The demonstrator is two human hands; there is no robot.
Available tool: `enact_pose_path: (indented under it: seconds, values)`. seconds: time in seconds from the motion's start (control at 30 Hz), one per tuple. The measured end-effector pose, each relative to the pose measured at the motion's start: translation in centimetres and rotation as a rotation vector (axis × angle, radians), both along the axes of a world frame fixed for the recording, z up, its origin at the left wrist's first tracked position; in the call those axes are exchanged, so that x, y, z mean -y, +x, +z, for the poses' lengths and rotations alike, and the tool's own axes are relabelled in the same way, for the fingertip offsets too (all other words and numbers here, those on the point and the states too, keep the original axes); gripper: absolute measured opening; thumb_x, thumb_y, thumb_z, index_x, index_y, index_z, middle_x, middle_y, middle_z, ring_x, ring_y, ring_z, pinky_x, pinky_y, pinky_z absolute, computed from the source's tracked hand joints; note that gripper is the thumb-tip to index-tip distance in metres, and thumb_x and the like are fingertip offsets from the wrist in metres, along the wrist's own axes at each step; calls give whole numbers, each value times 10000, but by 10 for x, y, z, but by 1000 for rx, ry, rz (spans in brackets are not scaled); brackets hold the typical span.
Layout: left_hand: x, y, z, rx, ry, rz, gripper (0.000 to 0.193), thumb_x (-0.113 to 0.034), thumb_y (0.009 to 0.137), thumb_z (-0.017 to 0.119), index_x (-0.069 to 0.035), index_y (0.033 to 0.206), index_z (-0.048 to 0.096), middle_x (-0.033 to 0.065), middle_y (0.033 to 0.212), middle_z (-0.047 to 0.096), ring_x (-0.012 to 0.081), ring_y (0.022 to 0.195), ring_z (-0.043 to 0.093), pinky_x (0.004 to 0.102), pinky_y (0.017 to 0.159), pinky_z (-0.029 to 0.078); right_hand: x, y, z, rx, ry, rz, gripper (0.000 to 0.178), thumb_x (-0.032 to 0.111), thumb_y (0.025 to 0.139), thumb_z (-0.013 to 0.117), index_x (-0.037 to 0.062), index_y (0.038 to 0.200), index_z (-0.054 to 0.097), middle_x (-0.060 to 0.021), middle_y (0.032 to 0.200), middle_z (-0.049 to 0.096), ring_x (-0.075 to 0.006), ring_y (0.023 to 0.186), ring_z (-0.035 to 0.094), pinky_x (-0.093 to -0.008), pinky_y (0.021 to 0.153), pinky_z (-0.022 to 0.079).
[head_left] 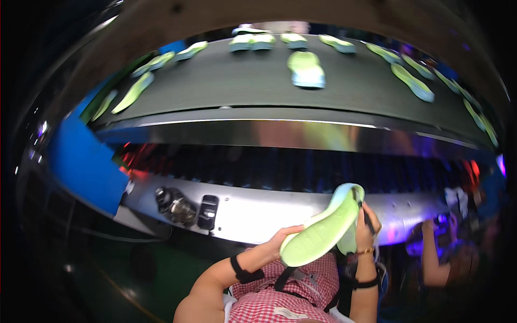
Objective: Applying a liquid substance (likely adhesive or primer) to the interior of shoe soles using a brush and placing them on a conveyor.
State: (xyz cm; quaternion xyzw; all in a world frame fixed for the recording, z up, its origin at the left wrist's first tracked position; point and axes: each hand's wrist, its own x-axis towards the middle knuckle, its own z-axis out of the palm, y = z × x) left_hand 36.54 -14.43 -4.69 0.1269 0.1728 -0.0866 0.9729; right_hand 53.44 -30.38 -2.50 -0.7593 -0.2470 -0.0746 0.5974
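A pale green shoe sole with a light blue rim is held tilted in front of my body, its inner face turned up. My left hand is closed on its left edge, with the fingertips hidden behind it. My right hand grips the right side, near the upper end. Part of a second green sole shows behind the first, beside my right wrist. Something dark lies along my right fingers; I cannot make out what it is.
Beyond a metal ledge, a dark conveyor belt carries several green and blue soles. On the ledge at left are a glass or metal vessel and a black phone-like object. Another person's arm is at right.
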Motion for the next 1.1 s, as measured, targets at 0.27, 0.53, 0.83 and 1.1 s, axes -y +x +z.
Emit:
enact_pose_path:
  seconds: [0.27,0.53,0.83,1.1]
  values:
    - [-45,-38,10,253,147,115,495,-256,859,443,36,1252,367,205,1175,501,274,995,568,369,865,463,29,-75,52,-500,3,730,162,16,725,601,-51,871,621,-205,850,636,-214,677,630,-276,650,503]
    - [-210,-65,161,784,612,695,581,-403,866,334,18,1267,349,224,1258,413,445,1079,448,636,870,335,39,-51,30,-736,467,548,221,58,803,525,-83,972,504,-279,950,577,-106,380,410,-187,392,345]
    - [-231,37,186,269,1038,1184,455,-280,834,534,-14,1192,444,92,1104,509,210,1029,487,379,902,401,31,-47,-10,-919,517,261,216,35,816,525,-59,1010,523,-192,954,598,-109,502,486,-205,450,388]
    - [-150,158,184,-88,2539,494,752,-274,776,585,18,1338,178,292,1379,123,411,1264,217,417,1026,244,48,-41,-58,-936,581,177,251,24,813,542,-41,1054,511,-175,983,593,-164,681,568,-245,590,464]
